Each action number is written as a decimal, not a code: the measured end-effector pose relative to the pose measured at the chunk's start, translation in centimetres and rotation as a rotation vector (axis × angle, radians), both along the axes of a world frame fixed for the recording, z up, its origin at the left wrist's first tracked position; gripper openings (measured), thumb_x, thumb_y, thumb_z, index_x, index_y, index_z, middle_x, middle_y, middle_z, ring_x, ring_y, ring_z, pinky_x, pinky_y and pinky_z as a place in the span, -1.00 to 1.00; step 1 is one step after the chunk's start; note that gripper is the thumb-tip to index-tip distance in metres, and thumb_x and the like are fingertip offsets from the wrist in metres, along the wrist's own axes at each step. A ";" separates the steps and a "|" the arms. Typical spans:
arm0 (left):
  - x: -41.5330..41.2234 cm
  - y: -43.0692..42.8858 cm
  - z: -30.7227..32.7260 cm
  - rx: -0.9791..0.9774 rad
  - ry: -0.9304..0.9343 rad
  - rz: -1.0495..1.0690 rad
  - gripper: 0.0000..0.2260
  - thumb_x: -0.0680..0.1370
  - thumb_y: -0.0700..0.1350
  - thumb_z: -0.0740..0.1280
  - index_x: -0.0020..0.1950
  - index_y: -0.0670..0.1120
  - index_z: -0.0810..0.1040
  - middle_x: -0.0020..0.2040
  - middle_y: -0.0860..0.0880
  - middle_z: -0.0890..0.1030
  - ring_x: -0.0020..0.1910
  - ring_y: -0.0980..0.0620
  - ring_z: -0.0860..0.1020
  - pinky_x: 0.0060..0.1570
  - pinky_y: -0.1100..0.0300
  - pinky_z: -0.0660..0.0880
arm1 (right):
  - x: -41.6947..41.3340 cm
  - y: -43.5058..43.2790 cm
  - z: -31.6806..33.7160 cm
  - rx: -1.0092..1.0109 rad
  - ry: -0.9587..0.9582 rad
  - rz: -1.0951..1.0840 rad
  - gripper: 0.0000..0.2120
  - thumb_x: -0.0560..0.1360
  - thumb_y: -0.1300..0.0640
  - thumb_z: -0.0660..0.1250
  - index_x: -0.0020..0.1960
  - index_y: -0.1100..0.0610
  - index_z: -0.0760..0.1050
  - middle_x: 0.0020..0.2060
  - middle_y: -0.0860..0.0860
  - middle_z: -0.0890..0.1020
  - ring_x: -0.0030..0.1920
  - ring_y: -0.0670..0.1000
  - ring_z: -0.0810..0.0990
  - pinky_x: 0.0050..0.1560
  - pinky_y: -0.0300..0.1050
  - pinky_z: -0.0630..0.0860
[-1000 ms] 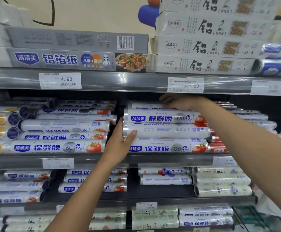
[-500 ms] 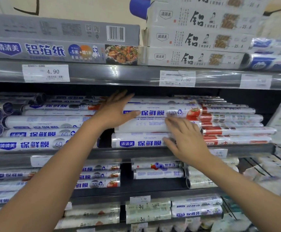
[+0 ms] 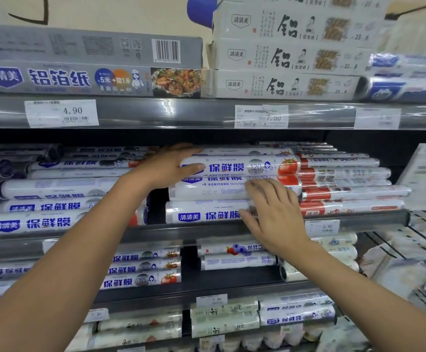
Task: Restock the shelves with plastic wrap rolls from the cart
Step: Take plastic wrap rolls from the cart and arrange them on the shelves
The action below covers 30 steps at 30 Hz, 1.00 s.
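a top roll (image 3: 239, 166), a middle roll (image 3: 206, 191) and a bottom roll (image 3: 206, 215) of plastic wrap are stacked at the front of the middle shelf (image 3: 156, 236), just right of a dark gap.

the left hand (image 3: 166, 166) is laid on the left end of the top roll. its fingers are kept nearly straight over the top and its thumb is laid across the front, so the roll is touched, not squeezed. the right hand (image 3: 275, 214) is spread flat and pressed on the fronts of the middle roll and the bottom roll. no roll is gripped by it.

half a second ago the left fingers were fanned wide. now they are held close together. the right hand is found in almost the same spot. the middle roll was shown with a plain white side then, and now blue words are seen along its top.

a second ago the right hand was up at the back of the stack, and the left palm was pushed on the roll ends.

red rolls (image 3: 346, 193) are packed touching on the right. foil boxes (image 3: 90, 80) are piled on the shelf above.
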<state>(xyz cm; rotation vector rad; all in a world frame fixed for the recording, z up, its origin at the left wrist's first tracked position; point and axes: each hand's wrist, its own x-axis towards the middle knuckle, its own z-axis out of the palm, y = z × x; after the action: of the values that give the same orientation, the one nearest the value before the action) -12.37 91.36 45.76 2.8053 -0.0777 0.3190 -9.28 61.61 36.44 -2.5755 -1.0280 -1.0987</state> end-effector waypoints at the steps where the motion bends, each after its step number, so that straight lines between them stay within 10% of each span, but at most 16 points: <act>1: 0.0 0.1 0.0 -0.006 0.000 -0.003 -0.43 0.62 0.36 0.16 0.61 0.25 0.27 0.64 0.11 0.23 0.60 0.00 0.23 0.57 -0.05 0.22 | 0.0 -0.1 0.4 0.004 -0.014 0.005 -0.47 0.59 -0.19 0.19 0.43 0.10 0.44 0.35 0.02 0.49 0.36 0.11 0.42 0.33 0.09 0.32; 8: -0.3 -0.4 0.2 -0.065 -0.019 -0.038 -0.55 0.66 0.24 0.23 0.55 0.23 0.39 0.59 0.15 0.32 0.56 0.05 0.27 0.53 0.07 0.21 | 0.1 0.7 0.1 -0.018 0.024 0.009 -0.45 0.62 -0.15 0.18 0.53 0.08 0.34 0.49 0.00 0.37 0.51 0.08 0.28 0.50 0.14 0.20; 14: -0.4 -0.4 0.1 -0.094 -0.031 -0.064 -0.59 0.65 0.20 0.28 0.51 0.21 0.45 0.55 0.14 0.36 0.52 0.09 0.30 0.42 0.18 0.23 | 1.4 0.2 1.8 0.022 -0.099 0.052 -0.64 0.60 -0.06 0.32 0.35 0.03 0.51 0.25 -0.04 0.55 0.25 0.06 0.47 0.23 0.02 0.34; 23: 0.0 -0.1 -0.5 -0.118 -0.049 -0.035 -0.59 0.63 0.28 0.25 0.47 0.26 0.46 0.54 0.15 0.38 0.51 0.06 0.34 0.51 -0.06 0.32 | 3.3 1.2 2.6 -0.056 -0.016 0.066 -0.58 0.52 -0.07 0.43 0.35 -0.03 0.52 0.23 -0.05 0.56 0.22 0.06 0.48 0.13 0.01 0.40; 30: -1.0 -0.9 -1.3 -0.363 -0.104 0.062 -0.35 0.62 0.30 0.25 0.66 0.21 0.12 0.66 0.03 0.22 0.58 0.00 0.26 0.47 0.07 0.25 | 3.8 -0.2 5.4 0.270 0.115 0.101 -0.62 0.60 -0.12 0.29 0.35 0.00 0.48 0.28 -0.02 0.53 0.31 0.02 0.44 0.33 0.09 0.37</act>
<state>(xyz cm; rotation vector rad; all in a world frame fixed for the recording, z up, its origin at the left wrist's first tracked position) -13.33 90.44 44.50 2.4341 0.0406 0.4447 -5.46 61.38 41.82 -2.3177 -0.9038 -0.9776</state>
